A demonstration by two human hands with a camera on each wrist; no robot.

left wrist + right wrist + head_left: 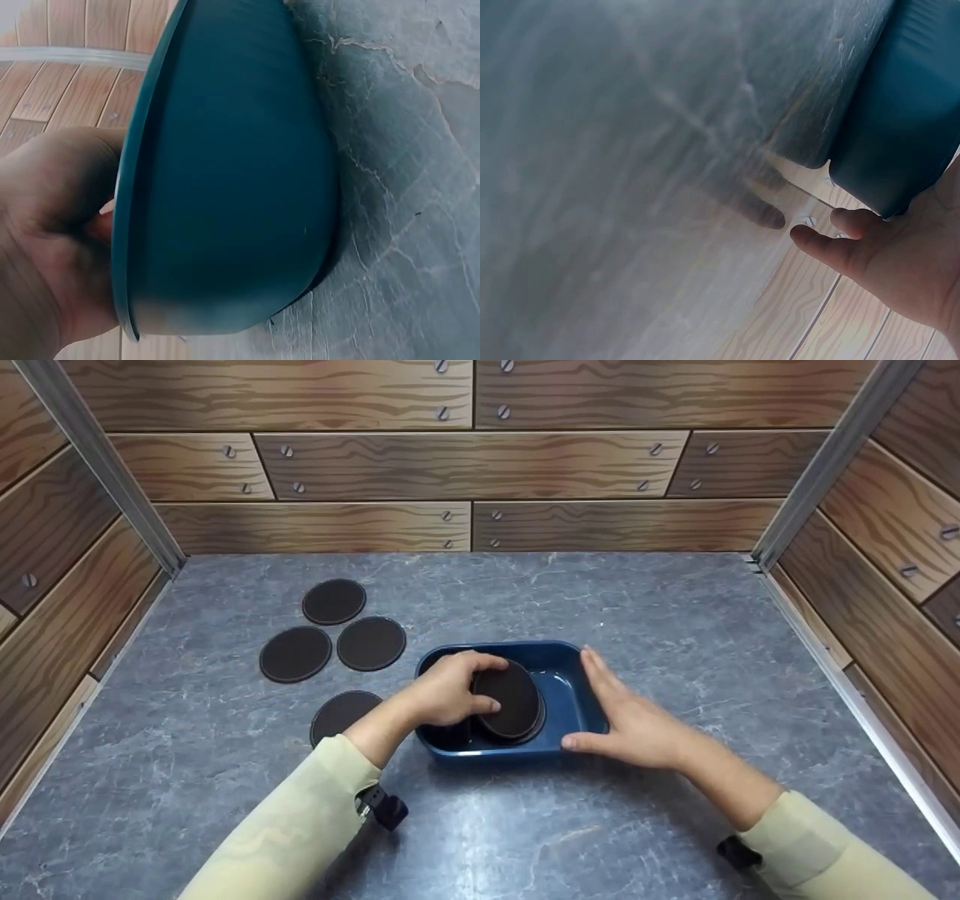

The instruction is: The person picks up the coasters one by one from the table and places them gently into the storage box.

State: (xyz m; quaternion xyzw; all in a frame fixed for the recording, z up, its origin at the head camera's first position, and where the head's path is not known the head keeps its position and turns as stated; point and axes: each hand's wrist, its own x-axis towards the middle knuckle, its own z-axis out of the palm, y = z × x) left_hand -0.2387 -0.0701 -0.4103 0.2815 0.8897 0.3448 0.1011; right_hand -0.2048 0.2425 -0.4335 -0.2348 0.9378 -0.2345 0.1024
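Note:
A blue rectangular tub (574,701) stands on the table. In it, toward the middle, lies a round dark brown coaster (514,701), with the edge of another showing beneath it. My left hand (450,686) reaches over the tub's left side and pinches the top coaster between thumb and fingers. At the tub's right end my right hand (637,720) rests against it, fingers straight along the wall and thumb by the near corner. In the left wrist view, the tub's wall (232,172) hides the left fingertips. The right wrist view shows my right hand (900,255) beside the tub (907,112).
Three similar coasters (371,643) lie close together to the left of the tub. Nearer, another coaster (341,716) is partly hidden by the left forearm. Wood-patterned walls (472,465) enclose the grey marbled table (202,720) at the back and sides.

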